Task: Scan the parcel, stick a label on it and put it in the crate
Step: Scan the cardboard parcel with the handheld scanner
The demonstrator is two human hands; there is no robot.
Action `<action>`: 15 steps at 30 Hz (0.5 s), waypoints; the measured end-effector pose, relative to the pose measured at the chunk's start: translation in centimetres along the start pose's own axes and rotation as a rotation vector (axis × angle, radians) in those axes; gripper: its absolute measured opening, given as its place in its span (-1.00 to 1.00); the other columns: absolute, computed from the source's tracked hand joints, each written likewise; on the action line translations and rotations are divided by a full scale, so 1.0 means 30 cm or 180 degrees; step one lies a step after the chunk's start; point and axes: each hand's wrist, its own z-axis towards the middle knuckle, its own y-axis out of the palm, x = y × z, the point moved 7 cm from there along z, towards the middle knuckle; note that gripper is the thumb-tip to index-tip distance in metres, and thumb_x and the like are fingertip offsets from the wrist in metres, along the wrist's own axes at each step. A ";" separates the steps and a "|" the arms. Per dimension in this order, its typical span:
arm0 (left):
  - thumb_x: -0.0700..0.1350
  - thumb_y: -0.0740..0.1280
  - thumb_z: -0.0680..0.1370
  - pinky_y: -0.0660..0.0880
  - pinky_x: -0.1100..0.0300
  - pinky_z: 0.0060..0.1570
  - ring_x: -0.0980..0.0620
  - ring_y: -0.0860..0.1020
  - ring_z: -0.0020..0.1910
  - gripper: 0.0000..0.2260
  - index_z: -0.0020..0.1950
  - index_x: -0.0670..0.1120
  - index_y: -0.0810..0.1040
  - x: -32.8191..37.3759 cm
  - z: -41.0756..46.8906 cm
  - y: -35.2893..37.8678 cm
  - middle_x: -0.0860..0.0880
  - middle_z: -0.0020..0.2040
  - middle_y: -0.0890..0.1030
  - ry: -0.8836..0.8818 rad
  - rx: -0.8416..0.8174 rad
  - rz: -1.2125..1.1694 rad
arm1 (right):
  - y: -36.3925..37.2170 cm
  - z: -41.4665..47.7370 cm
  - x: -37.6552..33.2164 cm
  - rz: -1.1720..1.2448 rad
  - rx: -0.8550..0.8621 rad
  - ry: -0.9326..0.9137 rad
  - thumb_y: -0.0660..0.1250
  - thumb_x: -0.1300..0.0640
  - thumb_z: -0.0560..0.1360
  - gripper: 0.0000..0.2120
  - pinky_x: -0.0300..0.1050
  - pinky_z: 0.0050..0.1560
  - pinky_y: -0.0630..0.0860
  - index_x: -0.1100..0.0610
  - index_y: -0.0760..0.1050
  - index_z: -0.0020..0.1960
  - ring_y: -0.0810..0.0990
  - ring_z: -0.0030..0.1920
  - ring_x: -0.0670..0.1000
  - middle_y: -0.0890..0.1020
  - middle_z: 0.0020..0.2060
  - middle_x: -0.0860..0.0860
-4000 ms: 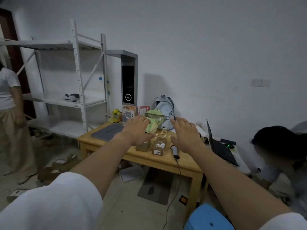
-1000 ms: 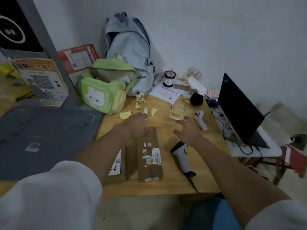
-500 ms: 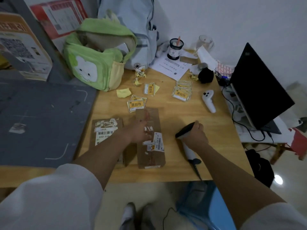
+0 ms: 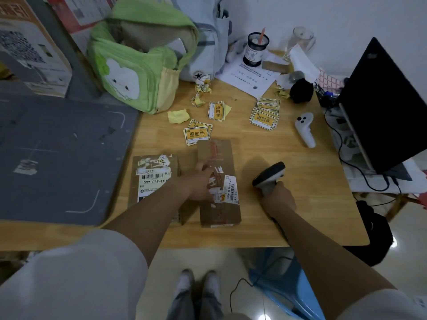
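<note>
**Parcel under the left hand, scanner in the right**

Cardboard is lying flat near the front edge of the wooden table (image 4: 300, 204): a long, narrow brown parcel (image 4: 218, 181), its top face crossed by worn tape and bits of torn paper, with a white barcode label (image 4: 231, 190) stuck toward its right side. The person's left hand (image 4: 200, 181) is resting palm-down on the parcel's left half, fingers loosely spread over the cardboard. The right hand (image 4: 278, 197) is wrapping closed around the grey handle of a barcode scanner (image 4: 269, 175), whose dark, rounded head is tilting toward the parcel; scanner and parcel are sitting just beside each other, apart.

Touching the parcel's left side is a second, wider box (image 4: 153, 179) carrying a large white shipping label. Beyond the parcel's far end, glossy yellow-and-white stickers (image 4: 197, 134) are lying loose, and another stack of stickers (image 4: 264, 116) is fanning out toward the right back. A soft green fabric bag (image 4: 138, 65) is slumping at the back left, and a grey mat (image 4: 57, 158) is covering the left edge.
</note>
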 end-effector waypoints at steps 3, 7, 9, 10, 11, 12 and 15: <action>0.04 0.46 0.41 0.23 -0.05 0.48 -0.16 0.19 0.52 -0.14 0.57 -0.02 0.03 0.003 -0.010 -0.006 -0.03 0.60 -0.12 0.0065 -0.0030 -0.0052 | -0.009 -0.029 -0.004 0.0117 0.0071 -0.0150 0.27 0.05 0.47 -0.71 -0.09 -0.21 0.44 0.19 0.41 0.10 0.49 -0.20 0.09 0.57 -0.07 0.13; 0.02 0.40 0.47 0.22 -0.05 0.48 -0.13 0.20 0.52 -0.32 0.52 0.02 0.18 0.018 -0.029 -0.028 -0.05 0.60 0.00 0.0138 -0.0003 -0.0086 | -0.057 -0.067 -0.026 0.0541 0.0129 -0.0384 0.28 0.13 0.42 -0.86 -0.16 -0.40 0.34 0.15 0.40 -0.06 0.46 -0.33 0.04 0.51 -0.27 0.07; 0.04 0.37 0.48 0.26 -0.10 0.45 -0.11 0.22 0.50 -0.45 0.44 0.07 0.31 0.024 -0.041 -0.035 -0.05 0.54 0.22 0.0193 -0.0043 -0.0102 | -0.093 -0.072 -0.044 0.0541 0.0109 -0.0498 0.25 0.26 0.40 -0.93 -0.17 -0.41 0.30 0.16 0.36 -0.18 0.41 -0.36 0.04 0.48 -0.30 0.10; 0.06 0.36 0.48 0.32 -0.09 0.40 -0.11 0.30 0.44 -0.51 0.39 0.07 0.37 0.024 -0.047 -0.042 -0.05 0.48 0.33 0.0155 -0.0077 -0.0091 | -0.114 -0.073 -0.051 0.0526 0.0105 -0.0570 0.25 0.28 0.40 -0.90 -0.15 -0.39 0.29 0.15 0.34 -0.24 0.40 -0.36 0.05 0.48 -0.31 0.12; 0.04 0.35 0.49 0.40 -0.04 0.34 -0.11 0.41 0.34 -0.56 0.35 0.03 0.41 0.028 -0.054 -0.054 -0.06 0.40 0.41 0.0142 -0.0065 -0.0079 | -0.138 -0.076 -0.059 0.0485 0.0115 -0.0655 0.26 0.28 0.39 -0.88 -0.14 -0.37 0.29 0.17 0.33 -0.27 0.40 -0.34 0.06 0.48 -0.31 0.13; -0.01 0.34 0.50 0.46 0.00 0.27 -0.12 0.49 0.24 -0.62 0.30 -0.04 0.46 0.034 -0.063 -0.069 -0.07 0.31 0.48 0.0097 -0.0072 -0.0054 | -0.163 -0.083 -0.068 0.0445 0.0130 -0.0743 0.27 0.27 0.39 -0.89 -0.13 -0.34 0.30 0.19 0.35 -0.27 0.42 -0.33 0.07 0.49 -0.32 0.14; -0.09 0.32 0.51 0.54 -0.01 0.14 -0.15 0.58 0.08 -0.74 0.14 -0.18 0.55 0.064 -0.084 -0.145 -0.16 0.11 0.61 0.0103 0.0099 -0.0160 | -0.234 -0.117 -0.104 0.0320 0.0069 -0.0998 0.30 0.25 0.37 -0.87 -0.15 -0.35 0.31 0.18 0.37 -0.31 0.43 -0.35 0.04 0.48 -0.40 0.07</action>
